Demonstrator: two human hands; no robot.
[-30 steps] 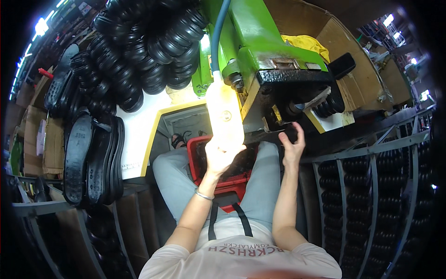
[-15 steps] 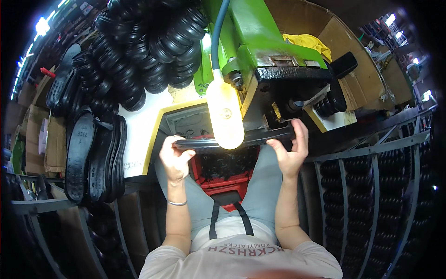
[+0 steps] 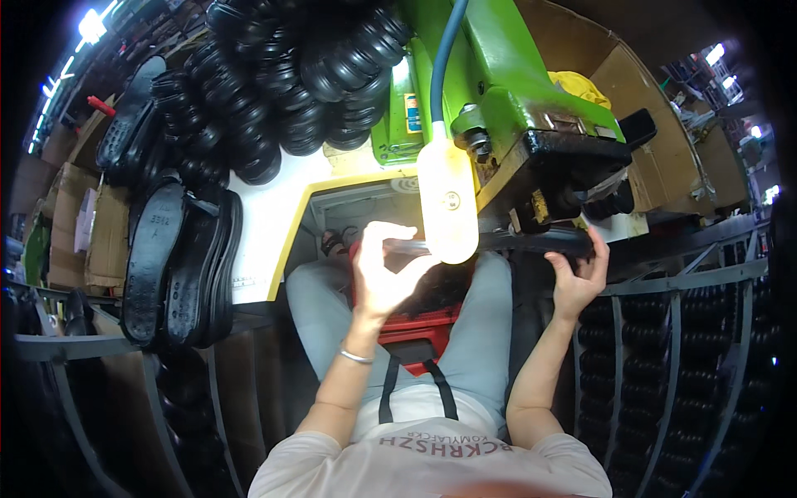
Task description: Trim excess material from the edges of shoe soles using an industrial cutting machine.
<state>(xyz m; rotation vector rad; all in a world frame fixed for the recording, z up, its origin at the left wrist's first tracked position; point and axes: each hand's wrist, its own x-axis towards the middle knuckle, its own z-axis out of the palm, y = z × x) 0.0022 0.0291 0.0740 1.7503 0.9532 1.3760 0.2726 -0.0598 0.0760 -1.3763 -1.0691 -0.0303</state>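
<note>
At the lower edge of the frame, a pale short-sleeved shirt [image 3: 432, 465] is seen, and a silvery bracelet [image 3: 356, 356] is worn on the left wrist. At the centre, a long, glossy black shoe sole [image 3: 540, 241] is held nearly edge-on, level under the machine head, by both hands. Its left end is gripped between the thumb and fingers of the left hand [image 3: 383, 274], partly washed out by glare; its right end is held by the spread thumb and bent fingers of the right hand [image 3: 581, 280]. The sole's middle is partly hidden by a glowing, elongated cream lamp [image 3: 448, 199]. Below, a red plastic bin [image 3: 440, 332] is framed by the knees. At upper right of centre, a green-painted metal machine [image 3: 531, 83] with a black head is seen. At left, a white, yellow-edged table [image 3: 274, 191] is flanked by standing black soles [image 3: 154, 261]. Farther right, a brown cardboard box [image 3: 656, 158] is placed.
</note>
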